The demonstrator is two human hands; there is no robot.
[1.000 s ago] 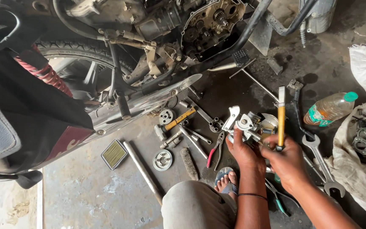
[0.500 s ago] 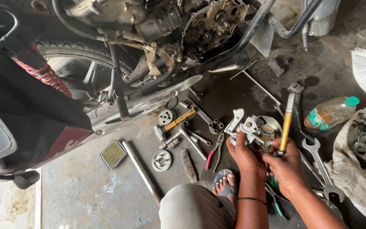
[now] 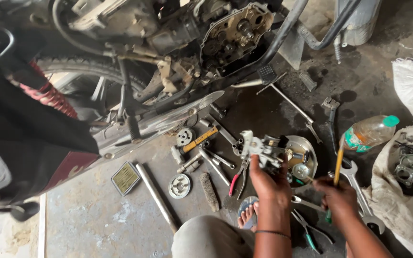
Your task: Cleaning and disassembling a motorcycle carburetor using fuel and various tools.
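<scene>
Grey concrete floor is carrying a square yellow-mesh filter at the left, beside a toothed sprocket. Further right, the left hand is gripping a metal engine assembly with closed fingers, just above a round metal tray. The right hand is closing around a yellow-handled screwdriver, pointing upright. A clear plastic bottle with green cap and green-orange label is lying at right.

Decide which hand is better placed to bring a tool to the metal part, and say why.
Right, probably. The right hand already grips the yellow-handled tool, close beside the metal part. The left hand is occupied holding that part, so it best steadies it.
</scene>
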